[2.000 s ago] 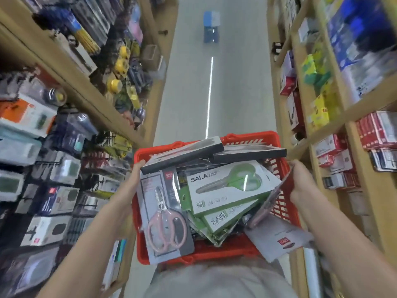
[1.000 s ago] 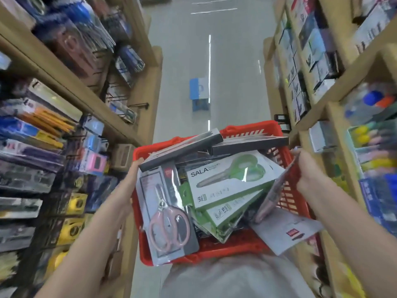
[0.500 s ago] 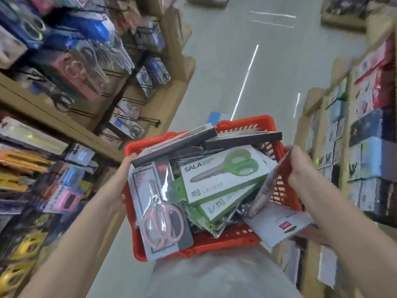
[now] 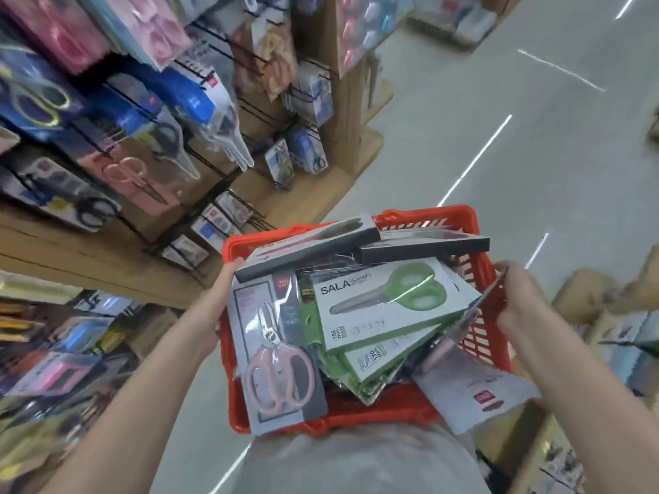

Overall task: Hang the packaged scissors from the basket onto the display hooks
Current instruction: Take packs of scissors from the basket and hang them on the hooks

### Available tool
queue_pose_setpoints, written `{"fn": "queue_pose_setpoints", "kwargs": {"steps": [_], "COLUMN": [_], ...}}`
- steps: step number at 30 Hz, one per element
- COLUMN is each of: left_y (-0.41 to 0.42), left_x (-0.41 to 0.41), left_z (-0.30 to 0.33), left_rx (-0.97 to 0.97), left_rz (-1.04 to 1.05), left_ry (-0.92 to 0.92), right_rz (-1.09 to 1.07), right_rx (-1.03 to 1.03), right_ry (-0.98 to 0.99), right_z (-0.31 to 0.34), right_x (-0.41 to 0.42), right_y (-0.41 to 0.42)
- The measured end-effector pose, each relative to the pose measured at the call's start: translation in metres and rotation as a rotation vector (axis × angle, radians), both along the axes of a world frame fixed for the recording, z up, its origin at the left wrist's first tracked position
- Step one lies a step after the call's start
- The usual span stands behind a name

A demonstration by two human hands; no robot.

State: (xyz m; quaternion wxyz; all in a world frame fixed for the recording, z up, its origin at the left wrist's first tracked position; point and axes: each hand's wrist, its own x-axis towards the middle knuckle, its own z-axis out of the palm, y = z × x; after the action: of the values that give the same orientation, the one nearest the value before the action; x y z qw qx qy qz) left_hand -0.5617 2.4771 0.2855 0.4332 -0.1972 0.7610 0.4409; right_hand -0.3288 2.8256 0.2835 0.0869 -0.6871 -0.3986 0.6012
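Holding the red plastic basket [image 4: 474,276], the left hand [image 4: 223,290] and right hand [image 4: 517,297] grip its sides. The flat packs of scissors [image 4: 385,304] look light, stiff and slippery. Pinch one by its top edge.

Packaged scissors [image 4: 383,308] heaped in red basket [image 4: 474,269]

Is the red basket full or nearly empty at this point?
Full. The red plastic basket is heaped above its rim with packaged scissors, including a pink-handled pair and a green-handled SALA box; one grey card overhangs its near-right corner.
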Motion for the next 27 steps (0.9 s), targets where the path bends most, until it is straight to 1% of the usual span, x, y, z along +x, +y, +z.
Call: {"fn": "queue_pose_setpoints", "kwargs": {"steps": [2, 6, 12, 15, 18, 22, 27], "left_y": [0.024, 0.061, 0.093, 0.097, 0.094, 0.09, 0.095], "left_x": [-0.009, -0.014, -0.025, -0.04, -0.061, -0.093, -0.117], "left_z": [-0.005, -0.02, -0.038, -0.058, -0.083, -0.117, -0.17], "left_rx": [0.001, -0.073, -0.062, -0.069, -0.077, -0.094, -0.116], "left_rz": [0.071, 0.324, 0.525, 0.577, 0.608, 0.628, 0.67], "left_ry": [0.013, 0.06, 0.009, -0.01, -0.056, -0.105, -0.087], "right_rz": [0.057, 0.235, 0.44, 0.522, 0.55, 0.57, 0.599], "right_rx": [-0.003, -0.058, -0.029, -0.028, -0.042, -0.085, -0.195], "right_ry": [0.016, 0.04, 0.038, 0.022, 0.021, 0.024, 0.013], "right_z": [-0.01, -0.024, -0.026, -0.036, -0.053, -0.086, -0.142], "right_x": [-0.034, -0.104, -0.201, -0.242, -0.276, -0.311, -0.36], "right_y": [0.038, 0.104, 0.154, 0.162, 0.163, 0.159, 0.161]}}
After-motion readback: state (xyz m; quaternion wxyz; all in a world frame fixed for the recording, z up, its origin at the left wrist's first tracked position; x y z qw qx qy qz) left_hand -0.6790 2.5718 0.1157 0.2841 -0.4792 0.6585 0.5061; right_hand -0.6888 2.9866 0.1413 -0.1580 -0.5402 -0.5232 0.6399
